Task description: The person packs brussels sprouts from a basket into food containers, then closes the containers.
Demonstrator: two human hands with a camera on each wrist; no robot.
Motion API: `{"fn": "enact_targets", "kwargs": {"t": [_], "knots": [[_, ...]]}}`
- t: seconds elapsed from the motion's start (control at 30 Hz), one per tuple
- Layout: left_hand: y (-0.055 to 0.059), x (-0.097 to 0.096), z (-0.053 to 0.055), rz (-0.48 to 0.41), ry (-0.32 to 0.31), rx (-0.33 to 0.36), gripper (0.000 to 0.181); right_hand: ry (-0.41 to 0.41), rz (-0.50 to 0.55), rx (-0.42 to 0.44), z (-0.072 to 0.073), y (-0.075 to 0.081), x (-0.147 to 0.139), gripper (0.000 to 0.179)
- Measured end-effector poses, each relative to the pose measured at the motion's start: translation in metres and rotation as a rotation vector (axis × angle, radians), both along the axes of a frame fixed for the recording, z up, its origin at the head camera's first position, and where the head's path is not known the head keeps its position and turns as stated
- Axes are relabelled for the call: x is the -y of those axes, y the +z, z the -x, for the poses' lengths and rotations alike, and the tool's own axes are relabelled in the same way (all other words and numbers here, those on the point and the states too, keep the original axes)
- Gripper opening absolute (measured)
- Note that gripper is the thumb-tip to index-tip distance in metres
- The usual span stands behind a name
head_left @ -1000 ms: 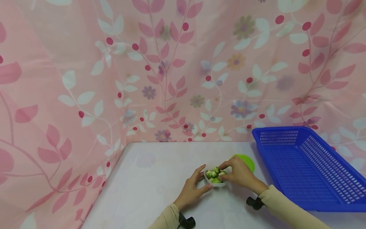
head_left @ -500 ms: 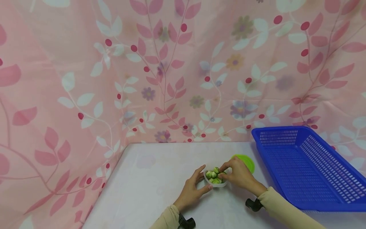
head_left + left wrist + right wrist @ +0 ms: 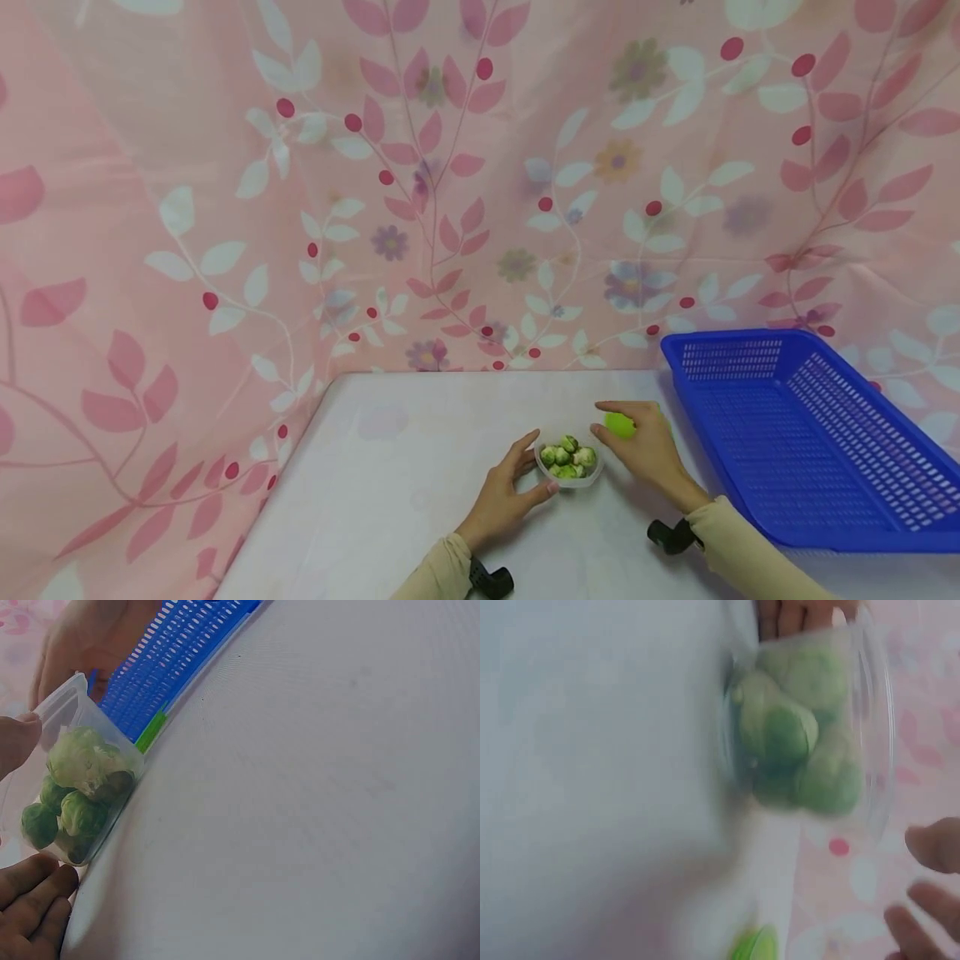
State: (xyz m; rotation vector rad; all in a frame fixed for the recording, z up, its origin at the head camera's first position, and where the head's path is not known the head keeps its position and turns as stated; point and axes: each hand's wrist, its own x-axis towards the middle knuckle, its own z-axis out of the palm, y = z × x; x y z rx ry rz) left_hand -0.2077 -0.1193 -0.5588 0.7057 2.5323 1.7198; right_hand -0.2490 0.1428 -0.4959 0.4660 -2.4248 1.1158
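Note:
A small clear plastic container [image 3: 577,482] full of Brussels sprouts [image 3: 562,457] stands on the white table. My left hand [image 3: 501,500] holds it from the left, thumb at the near rim and fingers round the far left side; the left wrist view shows the thumb [image 3: 16,741] on the rim. To the right of the container, my right hand [image 3: 647,450] hovers with thumb and fingers spread and nothing between them. Behind it lies a round bright green lid [image 3: 619,426], partly covered by the hand. Through the container's wall the right wrist view shows sprouts [image 3: 791,735], slightly blurred.
A large blue plastic basket [image 3: 787,442] with perforated sides stands on the right of the table [image 3: 390,483]. Pink floral cloth [image 3: 465,208] hangs behind the table and along its left side.
My right hand has let go of the sprouts and moved up and right, away from the container, now in front of the green lid. The left hand and container have stayed in place.

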Motion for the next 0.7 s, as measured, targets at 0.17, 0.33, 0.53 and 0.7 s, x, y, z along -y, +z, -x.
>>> {"fn": "enact_targets", "kwargs": {"t": [0.17,0.33,0.53,0.7], "knots": [[-0.001,0.001,0.000,0.007,0.009,0.010,0.084,-0.121,-0.072,0.021,0.004,-0.009,-0.016,0.068],[-0.001,0.001,0.001,0.010,0.009,0.013,0.085,-0.211,-0.212,0.208,0.005,-0.016,-0.027,0.096],[0.001,0.001,0.000,0.020,0.014,0.018,0.084,-0.192,-0.210,0.404,0.007,-0.024,-0.037,0.109],[0.001,0.001,-0.001,0.023,0.018,0.022,0.084,-0.180,-0.210,0.528,0.009,-0.029,-0.041,0.112]]}}
